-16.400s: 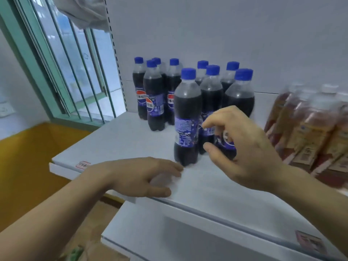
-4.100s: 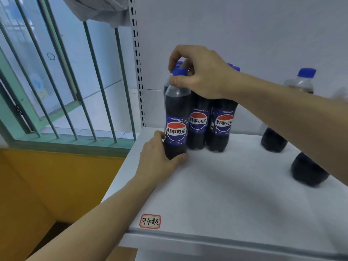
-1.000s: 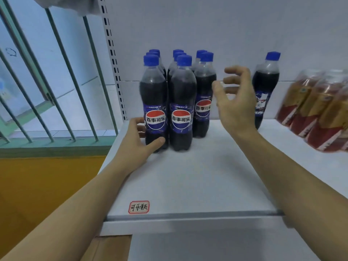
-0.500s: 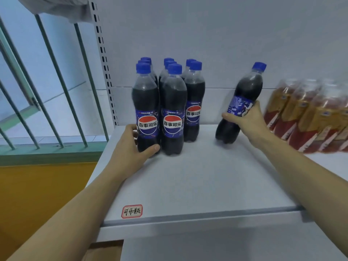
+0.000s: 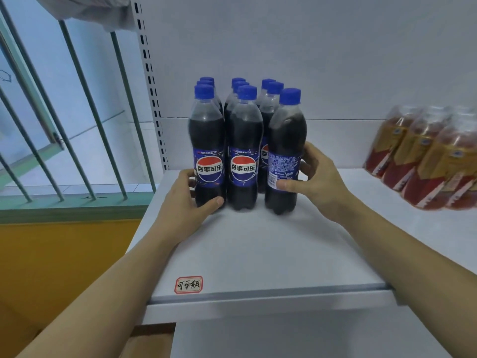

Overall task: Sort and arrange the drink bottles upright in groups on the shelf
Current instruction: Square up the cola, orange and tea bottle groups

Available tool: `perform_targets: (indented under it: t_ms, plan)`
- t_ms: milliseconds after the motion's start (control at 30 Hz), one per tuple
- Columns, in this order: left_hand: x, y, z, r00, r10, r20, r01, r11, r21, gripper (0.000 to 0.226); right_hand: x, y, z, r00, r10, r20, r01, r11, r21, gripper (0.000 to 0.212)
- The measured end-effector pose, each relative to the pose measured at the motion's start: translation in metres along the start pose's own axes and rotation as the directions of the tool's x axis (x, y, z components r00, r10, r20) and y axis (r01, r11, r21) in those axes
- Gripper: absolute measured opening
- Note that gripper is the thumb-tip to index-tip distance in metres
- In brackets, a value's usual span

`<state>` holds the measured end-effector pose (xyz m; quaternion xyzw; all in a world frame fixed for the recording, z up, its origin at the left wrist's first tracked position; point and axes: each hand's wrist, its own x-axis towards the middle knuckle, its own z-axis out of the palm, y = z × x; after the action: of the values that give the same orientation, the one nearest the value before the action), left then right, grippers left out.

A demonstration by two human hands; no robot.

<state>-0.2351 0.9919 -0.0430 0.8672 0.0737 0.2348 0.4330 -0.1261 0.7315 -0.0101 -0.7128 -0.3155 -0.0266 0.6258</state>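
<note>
**Mei:** Head camera shows the cola group almost complete. The right hand (image 5: 318, 182) has its grip closed around the front-right cola bottle (image 5: 285, 153), thumb on the label in front and the other fingers behind. The bottle stands upright on the shelf (image 5: 258, 254), touching the row behind it.

**Tom:** And the other hand?

**Mei:** The left hand (image 5: 191, 202) is grasping the front-left cola bottle (image 5: 206, 151) low at its base, thumb in front. I think it steadies the block. Between the two grips stands the front-middle cola bottle (image 5: 244, 153). I count three columns of three blue caps, but the back ones are partly hidden, so the number is not sure.

**Tom:** What is left to do?

**Mei:** The bottle in the right grip shows its printed back side, while the two others show the logo forward. Perhaps it needs a turn. Well apart from the right grip, further right, the red-and-gold tea bottles (image 5: 423, 161) are blurred and seem tilted. If so, that group needs setting upright.

**Tom:** Is there room to move?

**Mei:** Yes. Toward the person from both grips the shelf is bare down to its front edge, where a small red label (image 5: 188, 284) sits. Beyond the left grip the shelf ends near the perforated upright post (image 5: 149, 81), so that side is tight. Between the right grip and the tea bottles the gap is open.
</note>
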Motion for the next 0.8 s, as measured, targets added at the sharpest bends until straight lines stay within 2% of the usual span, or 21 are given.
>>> perform_targets:
  t_ms: [233,300,367,400,433,467,500,567,600,633,700,733,800]
  plan:
    - [0.0,0.001,0.002,1.0,-0.018,-0.002,0.018,1.0,0.002,0.073,-0.001,0.013,0.012,0.99,-0.027,-0.138,0.018,0.997,-0.069,0.08]
    - [-0.003,0.005,-0.001,0.989,-0.014,-0.147,0.019,0.999,0.035,0.068,-0.004,0.015,0.011,0.992,-0.013,-0.127,0.006,0.999,-0.053,0.083]
    - [-0.014,0.018,-0.008,0.919,0.175,-0.352,-0.136,0.982,0.132,0.044,-0.008,0.008,0.008,0.99,-0.029,-0.135,0.023,0.999,-0.046,0.08]
    - [-0.02,0.028,-0.011,0.87,0.318,-0.376,-0.25,0.943,0.22,0.034,-0.008,-0.001,0.004,0.983,-0.07,-0.169,0.06,0.996,-0.064,0.074]
    - [-0.026,0.039,-0.01,0.845,0.426,-0.322,-0.344,0.896,0.283,0.026,-0.005,-0.014,-0.002,0.967,-0.14,-0.213,0.119,0.987,-0.106,0.067]
    - [-0.031,0.05,-0.006,0.852,0.476,-0.22,-0.406,0.864,0.298,0.019,0.001,-0.03,-0.009,0.942,-0.232,-0.243,0.192,0.965,-0.176,0.058]
    - [-0.033,0.059,0.002,0.88,0.465,-0.099,-0.424,0.862,0.279,0.015,0.01,-0.049,-0.016,0.916,-0.328,-0.231,0.263,0.926,-0.273,0.049]
    - [-0.035,0.073,0.028,0.918,0.385,0.097,-0.396,0.902,0.171,0.013,0.031,-0.088,-0.028,0.902,-0.429,-0.048,0.347,0.787,-0.51,0.037]
    - [-0.035,0.078,0.041,0.919,0.357,0.167,-0.377,0.919,0.115,0.014,0.043,-0.107,-0.033,0.919,-0.377,0.111,0.36,0.692,-0.626,0.035]
    - [-0.035,0.083,0.053,0.911,0.336,0.241,-0.366,0.926,0.092,0.015,0.054,-0.123,-0.036,0.929,-0.258,0.267,0.37,0.582,-0.724,0.034]
    - [-0.036,0.089,0.074,0.863,0.297,0.408,-0.372,0.921,0.117,0.018,0.072,-0.146,-0.036,0.892,-0.004,0.452,0.413,0.411,-0.812,0.026]
    - [-0.036,0.09,0.083,0.843,0.278,0.461,-0.376,0.917,0.134,0.021,0.078,-0.152,-0.036,0.866,0.058,0.496,0.434,0.406,-0.805,0.021]
    - [-0.034,0.09,0.096,0.845,0.258,0.469,-0.359,0.923,0.138,0.027,0.091,-0.16,-0.038,0.841,0.085,0.535,0.448,0.446,-0.775,0.012]
